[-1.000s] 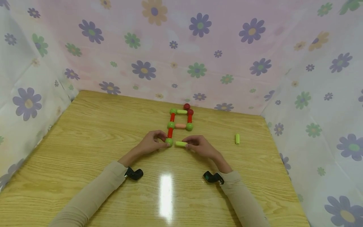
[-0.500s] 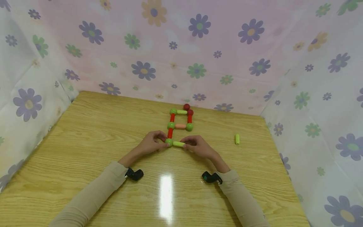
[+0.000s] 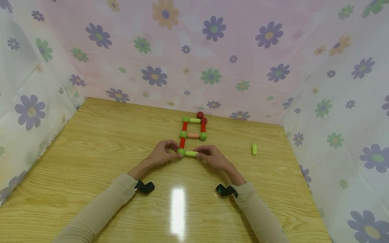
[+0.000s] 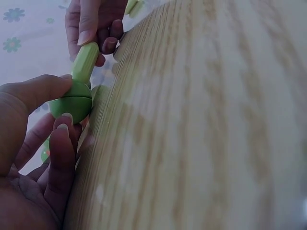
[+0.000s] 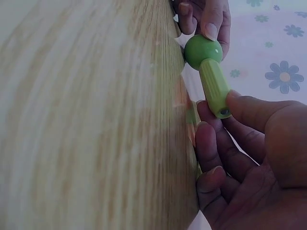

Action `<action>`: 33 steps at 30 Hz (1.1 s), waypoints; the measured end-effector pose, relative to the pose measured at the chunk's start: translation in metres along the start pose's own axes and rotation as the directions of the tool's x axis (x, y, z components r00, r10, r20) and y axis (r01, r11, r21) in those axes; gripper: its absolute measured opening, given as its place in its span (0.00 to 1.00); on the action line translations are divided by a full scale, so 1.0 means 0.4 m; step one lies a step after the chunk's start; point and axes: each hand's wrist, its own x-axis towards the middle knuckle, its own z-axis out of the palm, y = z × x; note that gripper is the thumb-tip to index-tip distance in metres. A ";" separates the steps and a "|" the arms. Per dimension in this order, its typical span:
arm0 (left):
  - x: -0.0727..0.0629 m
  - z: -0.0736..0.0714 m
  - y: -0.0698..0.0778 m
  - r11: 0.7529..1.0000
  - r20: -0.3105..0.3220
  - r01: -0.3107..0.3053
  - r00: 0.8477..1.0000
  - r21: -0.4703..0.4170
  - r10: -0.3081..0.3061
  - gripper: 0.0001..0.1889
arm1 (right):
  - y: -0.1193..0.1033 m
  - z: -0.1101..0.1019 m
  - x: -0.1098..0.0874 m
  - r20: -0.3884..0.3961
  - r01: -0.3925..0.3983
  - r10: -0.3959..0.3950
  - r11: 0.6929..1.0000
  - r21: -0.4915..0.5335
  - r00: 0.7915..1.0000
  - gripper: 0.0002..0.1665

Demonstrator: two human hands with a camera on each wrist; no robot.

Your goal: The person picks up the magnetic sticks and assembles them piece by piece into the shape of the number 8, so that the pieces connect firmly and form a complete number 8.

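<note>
My left hand (image 3: pixel 162 153) pinches a green ball (image 4: pixel 72 103) between thumb and fingers at the near corner of a ball-and-rod frame. With thumb and fingertips my right hand (image 3: pixel 214 157) grips a yellow-green rod (image 5: pixel 214 88), whose other end meets the green ball. A red rod (image 3: pixel 182 142) runs from that ball back to another green ball (image 3: pixel 183 134). Beyond it, red rods, a salmon rod (image 3: pixel 193 135), a second yellow-green rod (image 3: pixel 195 120) and balls form a square. A dark red ball (image 3: pixel 204 120) is its far right corner; another dark red ball (image 3: pixel 200 115) touches it behind.
A loose yellow-green rod (image 3: pixel 254 149) lies on the wooden table (image 3: pixel 121 216) to the right. Flowered cloth (image 3: pixel 182 57) hangs behind the table and along both sides. Each wrist wears a black camera (image 3: pixel 146 187).
My right hand has moved slightly left, bringing the yellow-green rod from a gap away up against the green ball. The left hand has stayed in place.
</note>
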 end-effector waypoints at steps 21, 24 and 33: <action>0.002 0.003 0.006 1.000 -0.024 0.020 0.999 -0.006 -0.020 0.17 | 0.097 0.000 0.014 -0.073 0.008 -0.006 1.000 0.024 0.997 0.17; 0.002 0.004 0.005 1.000 -0.025 0.017 1.000 -0.011 -0.017 0.17 | 0.101 -0.007 0.011 -0.090 -0.003 0.008 0.999 0.050 0.996 0.17; 0.000 0.009 -0.001 1.000 -0.029 0.001 1.000 -0.005 -0.001 0.18 | 0.109 -0.043 0.034 -0.229 0.027 -0.003 0.994 0.102 0.973 0.16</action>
